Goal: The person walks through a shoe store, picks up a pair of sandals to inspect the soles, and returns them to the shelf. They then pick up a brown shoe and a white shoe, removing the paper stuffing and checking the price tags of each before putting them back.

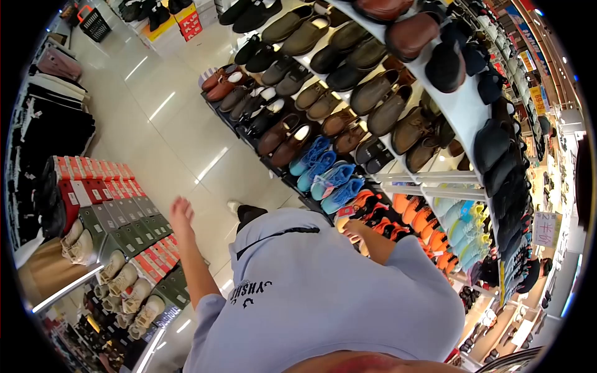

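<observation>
My left hand hangs over the pale tiled floor, fingers loosely spread and nothing in it. Close to the stacked shoe boxes, it stays apart from them. On the other side of my light blue shirt, my right hand hangs with loosely bent fingers and holds nothing that I can see. Nearest to it are orange and black shoes on the lower shelf, with blue shoes just beyond. Whether it touches the shoes is hard to tell.
Long racks of brown shoes and black shoes run along the right. At left are beige shoes and dark folded clothes. A black basket stands far back. A person in dark clothes is at the far right.
</observation>
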`<act>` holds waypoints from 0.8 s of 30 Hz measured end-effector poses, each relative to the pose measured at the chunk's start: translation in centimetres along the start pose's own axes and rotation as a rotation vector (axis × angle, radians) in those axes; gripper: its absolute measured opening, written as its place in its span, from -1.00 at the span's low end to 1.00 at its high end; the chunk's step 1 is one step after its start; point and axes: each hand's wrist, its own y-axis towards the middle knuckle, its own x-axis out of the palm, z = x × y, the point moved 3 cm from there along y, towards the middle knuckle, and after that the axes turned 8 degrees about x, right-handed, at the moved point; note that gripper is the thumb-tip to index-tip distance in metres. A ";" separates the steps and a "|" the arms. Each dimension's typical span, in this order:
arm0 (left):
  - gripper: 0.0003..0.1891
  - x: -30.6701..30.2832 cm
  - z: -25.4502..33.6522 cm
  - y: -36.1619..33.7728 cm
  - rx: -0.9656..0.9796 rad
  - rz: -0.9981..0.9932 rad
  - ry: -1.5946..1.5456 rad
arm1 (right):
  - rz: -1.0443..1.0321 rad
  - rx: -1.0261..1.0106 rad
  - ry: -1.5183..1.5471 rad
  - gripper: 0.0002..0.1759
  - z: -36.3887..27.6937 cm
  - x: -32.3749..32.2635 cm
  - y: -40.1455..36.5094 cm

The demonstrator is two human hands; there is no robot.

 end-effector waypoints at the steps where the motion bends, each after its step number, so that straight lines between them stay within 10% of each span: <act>1: -0.63 1.2 5.9 0.1 0.120 -0.078 -0.082 | -0.136 -0.060 0.010 -0.75 0.0 -0.3 1.4; 5: -0.66 3.0 26.1 -2.6 0.514 -0.721 -0.364 | 0.340 -0.049 0.176 -0.85 -9.1 7.8 -6.3; 10: -0.68 1.2 41.0 -7.8 0.651 -1.435 -0.548 | 0.184 -0.418 0.185 -0.83 -26.4 20.3 -9.3; 15: -0.71 1.9 46.8 -6.7 0.831 -1.522 -0.337 | 0.370 -0.833 -0.260 -0.76 -36.5 26.1 -11.5; 18: -0.69 3.1 48.4 -3.5 0.873 -1.561 -0.321 | 0.025 -0.481 0.202 -0.79 -38.5 26.5 -15.1; 24: -0.64 4.5 51.8 5.3 0.873 -1.550 -0.249 | 0.229 -0.093 0.111 -0.79 -39.6 22.9 -10.7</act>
